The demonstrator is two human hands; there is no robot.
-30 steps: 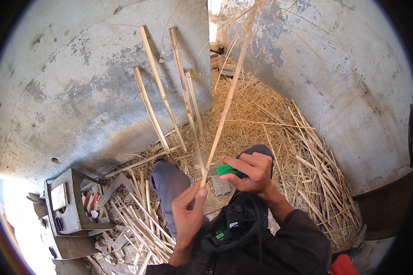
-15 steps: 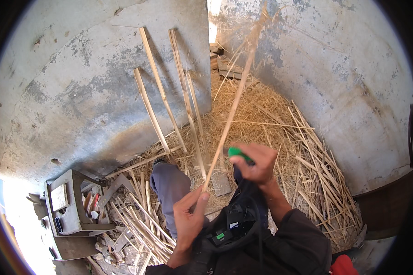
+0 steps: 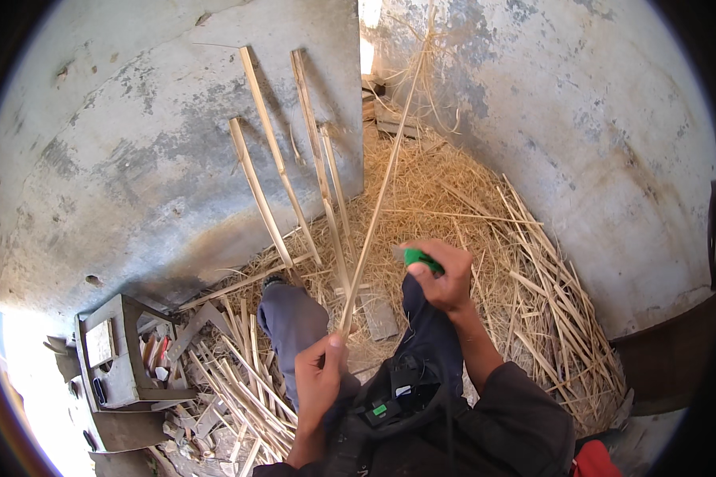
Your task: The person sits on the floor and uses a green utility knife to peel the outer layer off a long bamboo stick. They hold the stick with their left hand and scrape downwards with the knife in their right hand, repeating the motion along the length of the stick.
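Both forearms are seen rising from the lower edge, sleeves dark. The left hand [image 3: 320,380] is raised in front of the lap, fingers curled and thumb pressed up against the lower end of a long, thin, pale bamboo strip [image 3: 378,199], which is held slanting up and away toward the grey plaster wall [image 3: 135,159]. The right hand [image 3: 445,274] is lifted higher and further right, bent at the wrist and closed into a fist around a green-handled tool [image 3: 418,258], just beside the strip. Split cane slats [image 3: 274,159] are leaned against the wall. Straw shavings [image 3: 485,207] are spread over the floor. A small grey wooden box [image 3: 107,358] is seen at lower left.
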